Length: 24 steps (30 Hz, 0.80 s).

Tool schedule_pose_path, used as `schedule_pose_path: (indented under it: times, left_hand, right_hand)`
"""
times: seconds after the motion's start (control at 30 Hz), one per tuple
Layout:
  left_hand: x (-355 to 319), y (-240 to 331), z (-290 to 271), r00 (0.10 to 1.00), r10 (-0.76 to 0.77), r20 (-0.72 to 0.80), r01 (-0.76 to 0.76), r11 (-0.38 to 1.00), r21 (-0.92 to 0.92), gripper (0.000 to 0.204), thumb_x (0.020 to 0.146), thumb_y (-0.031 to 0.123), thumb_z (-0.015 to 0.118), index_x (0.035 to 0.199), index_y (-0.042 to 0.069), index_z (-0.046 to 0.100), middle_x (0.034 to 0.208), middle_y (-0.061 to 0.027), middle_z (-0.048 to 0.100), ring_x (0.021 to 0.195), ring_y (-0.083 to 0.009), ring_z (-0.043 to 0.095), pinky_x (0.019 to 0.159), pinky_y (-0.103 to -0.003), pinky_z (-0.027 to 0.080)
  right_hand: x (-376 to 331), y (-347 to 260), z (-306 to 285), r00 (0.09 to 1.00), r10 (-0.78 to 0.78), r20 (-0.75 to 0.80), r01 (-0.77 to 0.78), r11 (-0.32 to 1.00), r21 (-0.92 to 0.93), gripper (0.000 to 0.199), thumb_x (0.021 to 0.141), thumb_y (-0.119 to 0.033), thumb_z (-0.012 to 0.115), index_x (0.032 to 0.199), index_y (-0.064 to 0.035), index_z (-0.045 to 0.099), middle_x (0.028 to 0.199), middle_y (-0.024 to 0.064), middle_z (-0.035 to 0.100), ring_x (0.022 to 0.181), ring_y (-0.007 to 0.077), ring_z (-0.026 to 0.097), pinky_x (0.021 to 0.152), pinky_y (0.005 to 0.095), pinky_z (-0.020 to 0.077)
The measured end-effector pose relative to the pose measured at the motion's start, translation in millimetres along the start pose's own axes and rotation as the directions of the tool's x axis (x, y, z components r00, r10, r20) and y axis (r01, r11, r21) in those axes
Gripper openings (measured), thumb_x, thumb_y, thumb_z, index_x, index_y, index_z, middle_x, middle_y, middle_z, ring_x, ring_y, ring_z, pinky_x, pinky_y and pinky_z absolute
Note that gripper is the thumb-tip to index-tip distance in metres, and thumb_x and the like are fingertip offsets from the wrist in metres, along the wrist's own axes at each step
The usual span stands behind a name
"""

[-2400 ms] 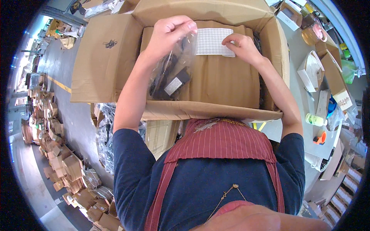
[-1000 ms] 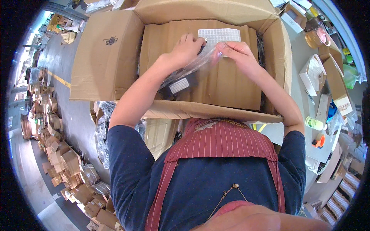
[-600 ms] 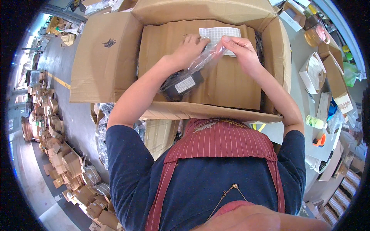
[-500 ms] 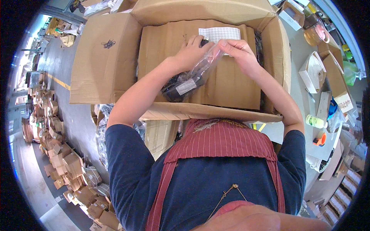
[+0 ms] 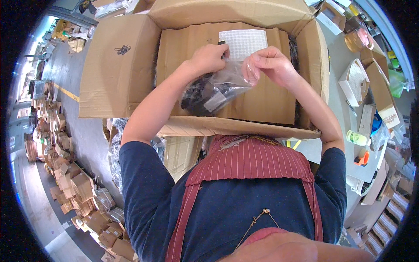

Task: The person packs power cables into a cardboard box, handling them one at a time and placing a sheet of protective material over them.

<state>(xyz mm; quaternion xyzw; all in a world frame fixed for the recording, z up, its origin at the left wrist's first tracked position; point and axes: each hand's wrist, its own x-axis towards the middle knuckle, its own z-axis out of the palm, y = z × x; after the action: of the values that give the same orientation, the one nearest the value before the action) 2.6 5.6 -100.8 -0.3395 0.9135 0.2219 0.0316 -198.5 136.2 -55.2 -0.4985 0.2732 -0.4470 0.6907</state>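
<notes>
My left hand (image 5: 210, 58) is closed, with a small black plug-like part (image 5: 224, 46) sticking out between its fingers. Below it, a clear plastic bag (image 5: 238, 81) lies slanted over a flat cardboard sheet (image 5: 266, 96). Black items, partly hidden by the shiny film, fill the lower end of the bag, along with a white label (image 5: 214, 102). My right hand (image 5: 273, 63) pinches the bag's upper right edge between thumb and fingers. Just beyond both hands, a white sheet of small round stickers (image 5: 242, 41) rests on the cardboard.
An open cardboard box (image 5: 118, 65) with flaps folded out surrounds the cardboard sheet. To the right, a grey table (image 5: 338, 118) bears a bottle of pale green liquid (image 5: 358, 138), an orange tape dispenser (image 5: 362, 158) and a white tray (image 5: 354, 82). Many cartons (image 5: 80, 187) are piled at left.
The bag has spread wider, its upper edge pulled rightward and down by my right hand. My left hand has drawn slightly left with the black part. The sticker sheet has shifted a little left.
</notes>
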Motion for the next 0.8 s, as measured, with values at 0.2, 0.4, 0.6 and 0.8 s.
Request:
schedule_pose_path:
  times: [0.2, 0.4, 0.6, 0.8]
  left_hand:
    - [1, 5, -3, 0.997, 0.034, -0.067, -0.042, 0.992, -0.122, 0.021, 0.077, 0.019, 0.063, 0.096, 0.009, 0.067, 0.082, -0.0137, 0.068, 0.081, -0.0304, 0.066, 0.073, -0.041, 0.052]
    - [3, 6, -12, 0.995, -0.069, -0.069, 0.029, 0.885, -0.465, 0.02, 0.075, 0.012, 0.068, 0.094, 0.006, 0.068, 0.078, -0.0065, 0.066, 0.075, -0.0154, 0.064, 0.069, -0.03, 0.051]
    - [5, 6, -11, 0.99, -0.132, 0.043, 0.097, 0.435, -0.895, 0.016, 0.08, 0.002, 0.063, 0.096, 0.001, 0.064, 0.086, -0.0059, 0.065, 0.077, -0.0141, 0.064, 0.071, -0.028, 0.051]
    - [2, 13, -14, 0.993, -0.1, 0.056, 0.088, 0.353, -0.931, 0.015, 0.084, -0.002, 0.06, 0.099, 0.001, 0.063, 0.089, -0.006, 0.064, 0.08, -0.0143, 0.064, 0.075, -0.028, 0.052]
  right_hand:
    - [-3, -1, -6, 0.988, 0.109, 0.109, -0.121, 0.987, 0.109, 0.044, 0.094, -0.031, 0.058, 0.059, -0.0043, 0.055, 0.062, 0.0078, 0.058, 0.062, 0.0197, 0.057, 0.061, 0.0323, 0.0443]
    - [-2, -9, -3, 0.997, 0.048, -0.067, -0.03, 0.967, 0.254, 0.045, 0.094, -0.032, 0.057, 0.057, -0.008, 0.048, 0.055, 0.0039, 0.048, 0.062, 0.0186, 0.053, 0.065, 0.0334, 0.0438]
    - [1, -4, -20, 0.96, -0.053, -0.275, 0.071, 0.996, 0.059, 0.04, 0.097, -0.036, 0.055, 0.068, -0.009, 0.05, 0.067, 0.0022, 0.054, 0.068, 0.0154, 0.054, 0.068, 0.0317, 0.0441]
    - [1, 1, -15, 0.977, 0.061, -0.202, -0.097, 0.98, -0.173, 0.03, 0.096, -0.03, 0.058, 0.086, -0.0025, 0.065, 0.078, 0.0036, 0.064, 0.077, 0.0132, 0.061, 0.074, 0.0272, 0.0464]
